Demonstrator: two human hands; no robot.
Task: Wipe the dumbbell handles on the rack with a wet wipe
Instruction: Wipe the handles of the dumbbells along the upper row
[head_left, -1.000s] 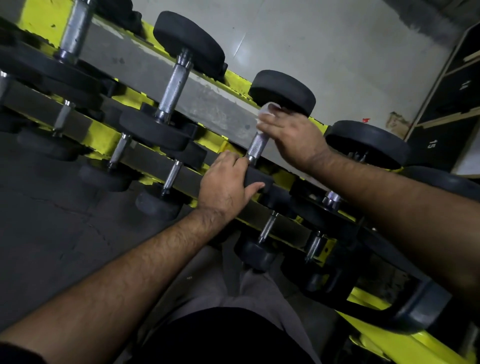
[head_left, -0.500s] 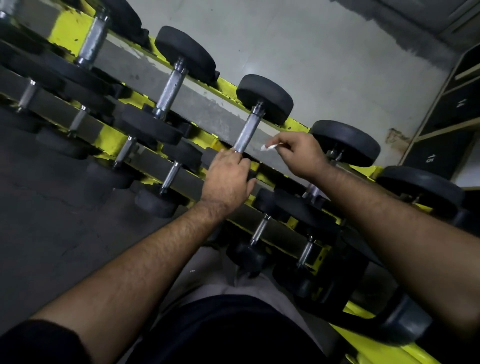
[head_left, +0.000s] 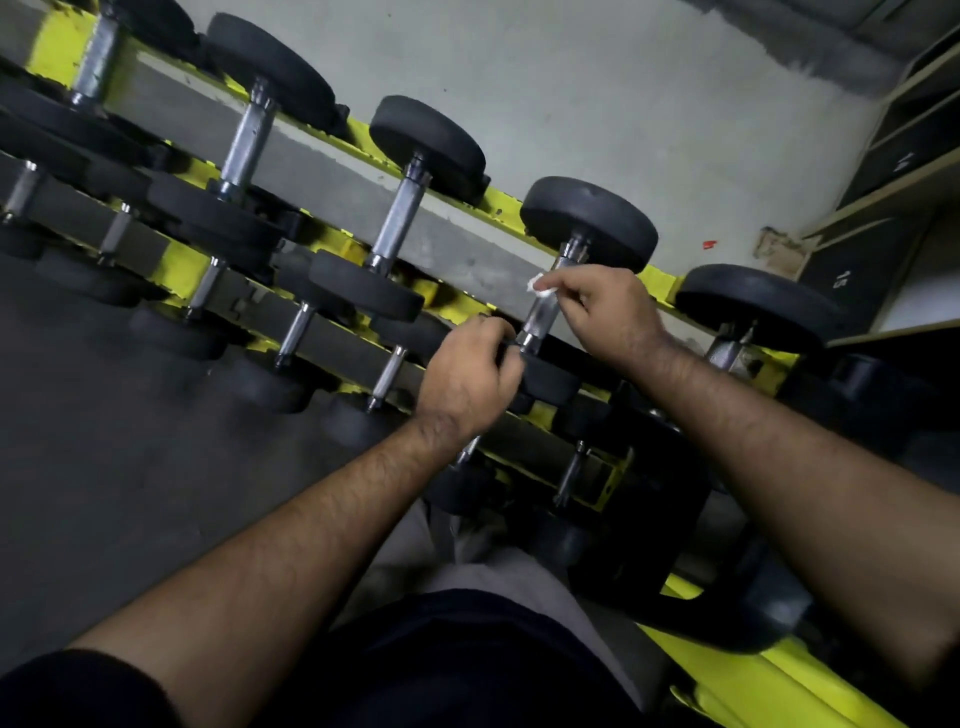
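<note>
Black dumbbells with steel handles lie in rows on a yellow and grey rack (head_left: 332, 171). My right hand (head_left: 610, 317) pinches a small white wet wipe (head_left: 540, 286) against the upper part of one steel handle (head_left: 543, 312), below its black far head (head_left: 589, 223). My left hand (head_left: 467, 374) rests on that dumbbell's near black head (head_left: 550, 379), fingers curled over its edge. Two more top-row handles (head_left: 397, 218) (head_left: 249, 140) stand bare to the left.
A lower row of smaller dumbbells (head_left: 291, 338) runs along the front rail. Another dumbbell (head_left: 753, 306) sits to the right. Dark numbered wooden boxes (head_left: 883, 218) stand at the far right. Pale floor (head_left: 623, 104) lies behind the rack, dark floor (head_left: 104, 441) at the left.
My right hand left the previous handle and carried the wipe one dumbbell to the right. My left hand shifted right too, onto that dumbbell's near head.
</note>
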